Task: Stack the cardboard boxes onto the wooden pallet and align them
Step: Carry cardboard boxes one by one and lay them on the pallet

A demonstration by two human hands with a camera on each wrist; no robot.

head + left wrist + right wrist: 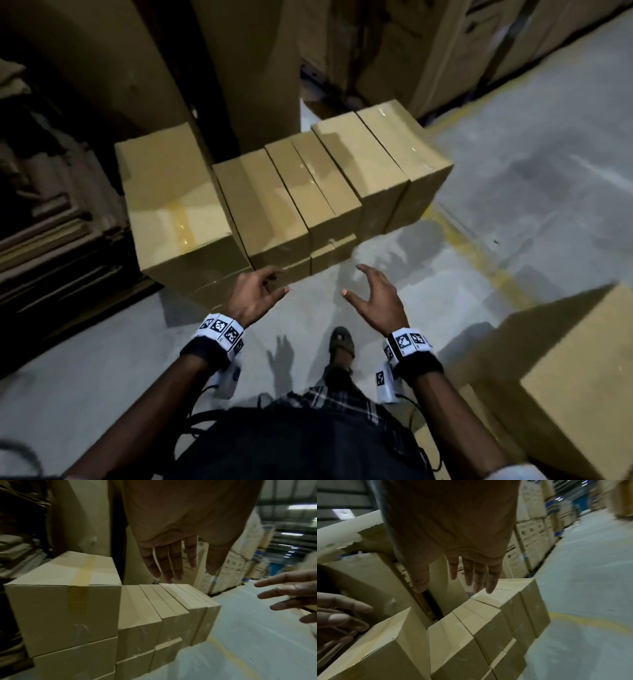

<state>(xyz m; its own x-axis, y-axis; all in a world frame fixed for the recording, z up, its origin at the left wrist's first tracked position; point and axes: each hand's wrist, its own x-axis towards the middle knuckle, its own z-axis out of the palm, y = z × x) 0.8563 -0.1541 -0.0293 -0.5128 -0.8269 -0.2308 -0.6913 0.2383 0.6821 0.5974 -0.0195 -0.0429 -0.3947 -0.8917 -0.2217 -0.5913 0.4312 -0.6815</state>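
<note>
A row of narrow cardboard boxes (301, 192) stands stacked on the floor ahead of me, with a larger taped box (174, 202) on top of another at the row's left end. Both my hands reach toward the stack and hold nothing. My left hand (263, 287) hovers just in front of the lower boxes, fingers loosely bent. My right hand (366, 291) is spread beside it, over bare floor. The left wrist view shows the left hand (180, 563) above the narrow boxes (171, 608); the right wrist view shows the right hand (462, 577) above the same boxes (488, 622). No pallet is visible.
A separate cardboard box (579, 373) sits at my right, close to my leg. Tall cartons (250, 68) rise behind the stack and flattened cardboard (51, 222) is piled at left. Grey concrete floor (531, 154) with a yellow line (479, 253) spreads to the right.
</note>
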